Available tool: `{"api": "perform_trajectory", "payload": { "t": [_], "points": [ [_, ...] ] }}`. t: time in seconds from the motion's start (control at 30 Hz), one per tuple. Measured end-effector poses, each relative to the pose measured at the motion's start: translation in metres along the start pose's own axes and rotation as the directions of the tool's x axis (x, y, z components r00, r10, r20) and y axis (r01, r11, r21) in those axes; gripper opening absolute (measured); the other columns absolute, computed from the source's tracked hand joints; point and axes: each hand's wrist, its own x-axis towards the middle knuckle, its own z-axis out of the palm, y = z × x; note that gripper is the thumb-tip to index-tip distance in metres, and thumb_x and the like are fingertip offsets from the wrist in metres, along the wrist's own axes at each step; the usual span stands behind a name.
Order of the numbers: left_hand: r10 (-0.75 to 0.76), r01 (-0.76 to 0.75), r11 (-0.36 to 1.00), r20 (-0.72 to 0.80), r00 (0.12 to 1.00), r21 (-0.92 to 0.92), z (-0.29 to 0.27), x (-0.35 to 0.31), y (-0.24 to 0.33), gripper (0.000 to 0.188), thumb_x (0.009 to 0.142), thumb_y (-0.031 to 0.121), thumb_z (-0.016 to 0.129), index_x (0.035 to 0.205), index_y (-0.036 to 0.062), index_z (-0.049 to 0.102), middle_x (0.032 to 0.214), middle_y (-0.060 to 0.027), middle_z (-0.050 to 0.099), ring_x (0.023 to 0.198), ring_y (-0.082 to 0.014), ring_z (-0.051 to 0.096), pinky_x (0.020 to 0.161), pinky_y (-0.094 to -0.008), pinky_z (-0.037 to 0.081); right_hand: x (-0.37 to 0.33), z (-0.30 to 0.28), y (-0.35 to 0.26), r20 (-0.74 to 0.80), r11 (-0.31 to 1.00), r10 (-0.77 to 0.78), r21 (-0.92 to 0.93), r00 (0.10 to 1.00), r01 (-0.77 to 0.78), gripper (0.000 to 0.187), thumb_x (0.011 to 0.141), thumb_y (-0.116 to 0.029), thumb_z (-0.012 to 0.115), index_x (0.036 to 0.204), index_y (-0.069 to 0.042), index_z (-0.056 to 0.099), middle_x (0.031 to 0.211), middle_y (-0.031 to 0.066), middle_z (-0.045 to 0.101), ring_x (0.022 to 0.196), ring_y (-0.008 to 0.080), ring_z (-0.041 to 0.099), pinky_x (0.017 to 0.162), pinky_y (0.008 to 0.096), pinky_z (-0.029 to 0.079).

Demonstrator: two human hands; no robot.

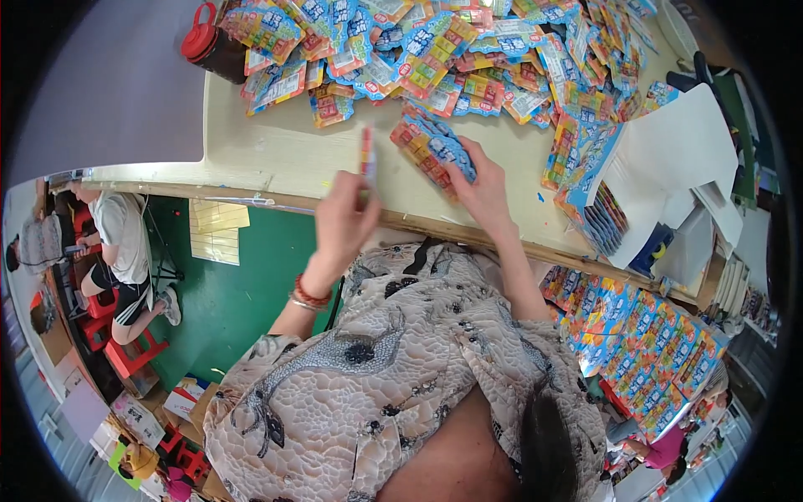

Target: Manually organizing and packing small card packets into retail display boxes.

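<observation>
Above the table's near edge, my left hand [345,216] is closed on a small colourful packet [367,152], turned edge-on and slightly blurred. My right hand [485,188] grips a small stack of blister packets [425,149] with blue tops and red, yellow and green pieces below. The stack is tilted, its lower end close to the table edge, and apart from the packet in my left hand. Beyond both hands spreads a large heap of similar packets [435,54]. My right thumb lies over the front of the stack; the other fingers are mostly hidden behind it.
A dark bottle with a red lid [199,38] stands at the far left of the table [284,155]. On the right, an open display box [604,222] holds several packets beside white card [677,138] and a tape dispenser [652,249]. Printed boxes [644,343] are stacked lower right. A person [125,238] sits left.
</observation>
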Motion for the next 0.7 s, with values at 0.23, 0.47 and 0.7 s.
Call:
{"api": "perform_trajectory", "payload": {
  "t": [0.23, 0.47, 0.7],
  "points": [
    [-0.008, 0.032, 0.940, 0.072, 0.997, -0.340, 0.062, 0.011, 0.007, 0.014, 0.086, 0.007, 0.061, 0.092, 0.0035, 0.050, 0.079, -0.0085, 0.054, 0.066, -0.0166, 0.057, 0.057, -0.0323, 0.046, 0.003, 0.016, -0.008, 0.198, 0.900, 0.200, 0.351, 0.959, -0.260, 0.050, 0.086, -0.020, 0.067, 0.128, -0.003, 0.047, 0.106, 0.0147, 0.066, 0.093, 0.0233, 0.066, 0.079, 0.0317, 0.050],
    [-0.236, 0.172, 0.756, -0.018, 0.972, -0.631, 0.037, 0.019, -0.047, 0.053, 0.079, 0.007, 0.070, 0.120, 0.0011, 0.037, 0.098, -0.0089, 0.050, 0.082, -0.0161, 0.053, 0.071, -0.0276, 0.047, 0.006, 0.030, -0.030, 0.161, 0.978, 0.202, -0.089, 0.966, -0.190, 0.073, 0.075, -0.033, 0.075, 0.131, -0.006, 0.037, 0.105, 0.0200, 0.064, 0.093, 0.0352, 0.065, 0.079, 0.0405, 0.051],
    [0.170, -0.087, 0.944, 0.246, 0.954, -0.317, -0.009, 0.056, -0.042, 0.127, 0.060, 0.016, 0.089, 0.151, 0.0043, 0.001, 0.140, -0.0184, 0.035, 0.115, -0.0262, 0.052, 0.090, -0.0365, 0.050, 0.030, 0.001, -0.022, 0.574, 0.981, -0.100, -0.078, 0.813, 0.176, 0.071, 0.070, -0.022, 0.075, 0.132, -0.011, 0.043, 0.107, 0.0191, 0.063, 0.095, 0.0375, 0.062, 0.082, 0.0404, 0.050]
  ]
}}
